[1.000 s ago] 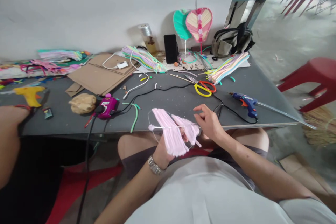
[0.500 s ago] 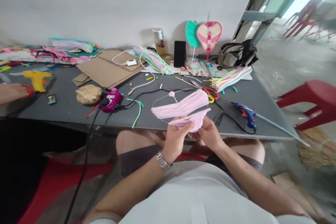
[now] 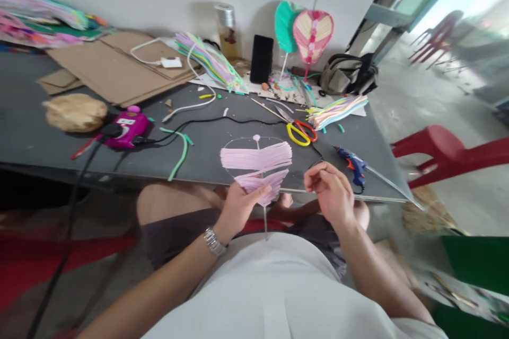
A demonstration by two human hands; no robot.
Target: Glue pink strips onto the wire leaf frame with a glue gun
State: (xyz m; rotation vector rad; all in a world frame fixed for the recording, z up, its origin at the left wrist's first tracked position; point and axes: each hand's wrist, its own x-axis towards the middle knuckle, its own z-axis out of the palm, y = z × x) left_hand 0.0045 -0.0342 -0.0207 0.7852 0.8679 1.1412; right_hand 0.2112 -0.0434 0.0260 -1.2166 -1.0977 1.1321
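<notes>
A pink fan-shaped piece, with strips across a thin wire frame and a stick below, is over the table's front edge. My left hand grips its lower part, thumb on top. Apart from it on the right, my right hand is raised with fingers curled together; whether something small is between them cannot be made out. Beyond the hands lie scissors with yellow and red handles. A blue glue gun with a clear glue stick rests to the right.
Further back are strip bundles, a phone, a jar, two finished fans and a bag. Left are cardboard, a magenta power socket and cables. A red stool stands right.
My right hand has let go of the pink piece and moved right. My left hand still holds it. The view has shifted, and the other person's hand at the left is out of view.
</notes>
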